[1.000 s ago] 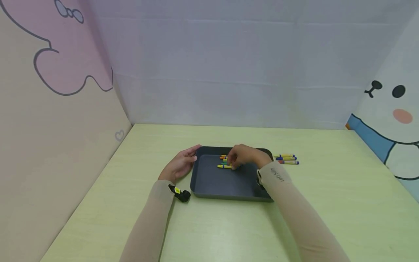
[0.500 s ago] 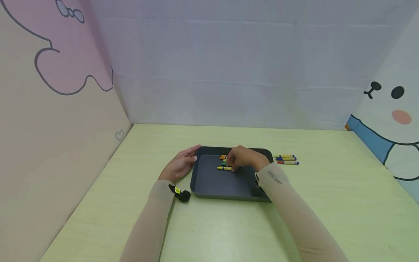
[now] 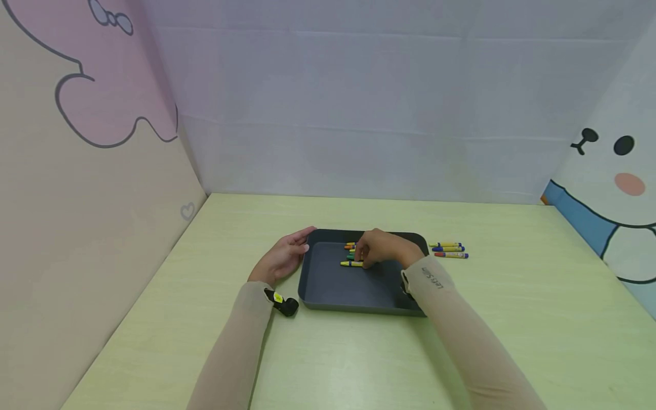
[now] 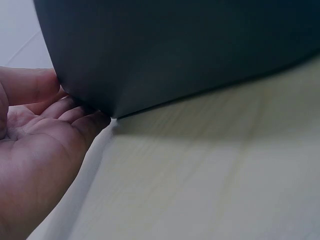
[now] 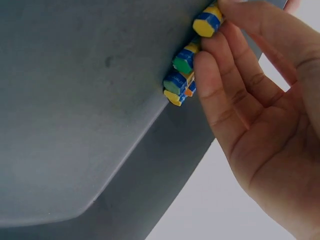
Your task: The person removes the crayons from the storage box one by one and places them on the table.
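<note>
Your left hand rests open against the left wall of the dark tray, fingers straight on its outer corner, seemingly to steady it. Your right hand reaches into the tray's far side, its nearly straight fingers touching the ends of the crayons bunched there, gripping none. Three more crayons lie on the worktop just beyond the tray's right edge.

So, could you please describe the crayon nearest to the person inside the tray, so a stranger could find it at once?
On the green table lies a dark grey tray, and a short row of crayons lies in its far half under the right hand. The one meant is the yellow crayon at the near end of that row, lying crosswise, slightly apart from the others.
</note>
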### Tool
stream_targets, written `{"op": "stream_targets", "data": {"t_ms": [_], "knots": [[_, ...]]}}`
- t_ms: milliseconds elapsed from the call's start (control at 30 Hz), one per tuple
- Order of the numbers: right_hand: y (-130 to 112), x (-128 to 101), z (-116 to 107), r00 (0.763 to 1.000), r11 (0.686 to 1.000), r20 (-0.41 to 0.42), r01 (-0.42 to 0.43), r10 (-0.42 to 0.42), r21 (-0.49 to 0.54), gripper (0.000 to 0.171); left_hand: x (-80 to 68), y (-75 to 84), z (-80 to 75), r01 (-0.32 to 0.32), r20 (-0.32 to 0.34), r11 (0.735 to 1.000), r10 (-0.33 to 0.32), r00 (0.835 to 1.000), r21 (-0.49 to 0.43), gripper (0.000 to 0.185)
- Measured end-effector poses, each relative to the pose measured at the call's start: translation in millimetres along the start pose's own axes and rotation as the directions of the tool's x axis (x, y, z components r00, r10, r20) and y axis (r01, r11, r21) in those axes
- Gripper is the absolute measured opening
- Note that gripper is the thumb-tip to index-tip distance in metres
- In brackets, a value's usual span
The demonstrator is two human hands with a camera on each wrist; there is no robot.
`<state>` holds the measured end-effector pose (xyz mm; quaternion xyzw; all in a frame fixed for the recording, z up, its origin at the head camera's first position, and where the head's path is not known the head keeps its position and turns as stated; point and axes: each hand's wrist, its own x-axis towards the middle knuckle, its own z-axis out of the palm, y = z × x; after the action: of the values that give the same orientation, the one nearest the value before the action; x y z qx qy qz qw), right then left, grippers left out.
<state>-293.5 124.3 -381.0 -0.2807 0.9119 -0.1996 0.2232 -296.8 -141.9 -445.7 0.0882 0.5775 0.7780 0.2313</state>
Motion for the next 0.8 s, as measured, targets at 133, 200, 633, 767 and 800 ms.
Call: {"op": "stream_targets", "data": {"t_ms": [133,200,633,767,800], "knots": [[0,-1,-1,1.0,1.0,0.004,0.01,-0.01,0.008,0.016,-0.2,0.3,-0.5,0.0,0.0,1.0,0.0,1.0,0.001,0.059],[0,-2,-2,1.0,1.0,0.005,0.012,-0.012,0.013,0.017,-0.2,0.5,-0.3,0.005,-0.004,1.0,-0.005,1.0,0.0,0.059],[-2,-7,-10,0.999,0.999,-0.001,0.046,-0.046,0.015,0.018,0.1,0.2,-0.1,-0.001,0.003,1.0,0.001,1.0,-0.006,0.059],[-2,-10,-12,0.999,0.999,-0.012,0.043,-0.043,0.025,0.019,0.6,-0.5,-0.7,-0.003,0.004,1.0,0.003,1.0,0.0,0.059],[-2,-10,-13,0.999,0.999,-0.014,0.043,-0.042,0.023,0.019,0.6,-0.7,-0.7,-0.004,0.005,1.0,0.004,1.0,0.0,0.059]]}}
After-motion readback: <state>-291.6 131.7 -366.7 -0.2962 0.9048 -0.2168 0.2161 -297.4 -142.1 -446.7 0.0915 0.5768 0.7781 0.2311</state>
